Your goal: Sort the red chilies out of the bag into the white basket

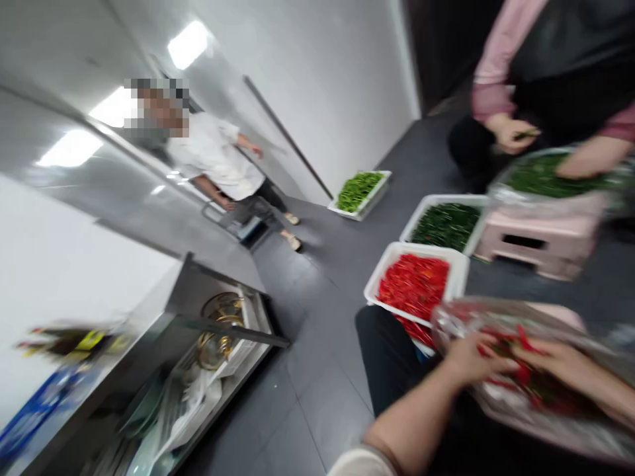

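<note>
My left hand [471, 360] is closed on a red chili pepper over a clear plastic bag [476, 311] that lies open in front of me. Beside it, my right hand [553, 363] has its fingers round red chilies [522, 370], blurred by motion. More chilies lie in the bag below both hands. Just beyond my knee, a white basket [372, 284] is heaped with red chilies [414, 284]. Another container of red chilies shows partly beneath it.
A co-worker in pink sleeves [491, 59] handles green peppers in a bag [516, 192] on a pink stool [536, 238]. Baskets of dark green [446, 225] and light green peppers [358, 190] stand on the floor. Another person [218, 158] stands beyond; a metal shelf [223, 330] is left.
</note>
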The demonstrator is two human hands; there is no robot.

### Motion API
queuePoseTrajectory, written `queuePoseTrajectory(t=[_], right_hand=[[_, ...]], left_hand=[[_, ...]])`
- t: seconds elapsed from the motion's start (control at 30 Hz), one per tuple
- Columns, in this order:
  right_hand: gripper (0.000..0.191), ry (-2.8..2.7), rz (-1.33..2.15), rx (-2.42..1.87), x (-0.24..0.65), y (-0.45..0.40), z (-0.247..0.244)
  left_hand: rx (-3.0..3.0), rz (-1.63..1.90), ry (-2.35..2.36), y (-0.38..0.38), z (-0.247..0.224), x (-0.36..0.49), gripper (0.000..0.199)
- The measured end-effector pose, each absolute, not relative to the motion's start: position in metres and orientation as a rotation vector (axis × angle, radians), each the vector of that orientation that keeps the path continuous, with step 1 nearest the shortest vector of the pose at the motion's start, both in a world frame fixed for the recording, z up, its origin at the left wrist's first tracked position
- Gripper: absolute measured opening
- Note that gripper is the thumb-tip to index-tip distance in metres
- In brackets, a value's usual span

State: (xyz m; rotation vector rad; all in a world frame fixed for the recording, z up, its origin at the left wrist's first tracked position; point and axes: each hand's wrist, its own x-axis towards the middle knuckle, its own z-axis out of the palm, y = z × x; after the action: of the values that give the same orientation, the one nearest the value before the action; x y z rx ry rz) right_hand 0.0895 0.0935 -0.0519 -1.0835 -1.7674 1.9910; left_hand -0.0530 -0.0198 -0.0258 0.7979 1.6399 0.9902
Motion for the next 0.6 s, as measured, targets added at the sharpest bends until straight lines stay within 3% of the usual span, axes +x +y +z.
queuePoseTrajectory(t=[0.17, 0.43, 0.6], right_hand=[[0.039, -1.267, 2.297, -1.152, 0.098, 0.073, -0.002], [0.033, -0.928, 2.464, -1.121, 0.1, 0.066, -0.004], [0.029, -0.507, 2.709, -1.111, 0.097, 0.07, 0.001]], left_hand=[[1.039, 0.844, 1.541, -0.017, -0.008, -0.047, 0.035], [1.524, 0.657, 1.736, -0.024, 0.018, -0.041, 0.02], [1.467, 0.847, 1.58, -0.021, 0.015, -0.043, 0.016]])
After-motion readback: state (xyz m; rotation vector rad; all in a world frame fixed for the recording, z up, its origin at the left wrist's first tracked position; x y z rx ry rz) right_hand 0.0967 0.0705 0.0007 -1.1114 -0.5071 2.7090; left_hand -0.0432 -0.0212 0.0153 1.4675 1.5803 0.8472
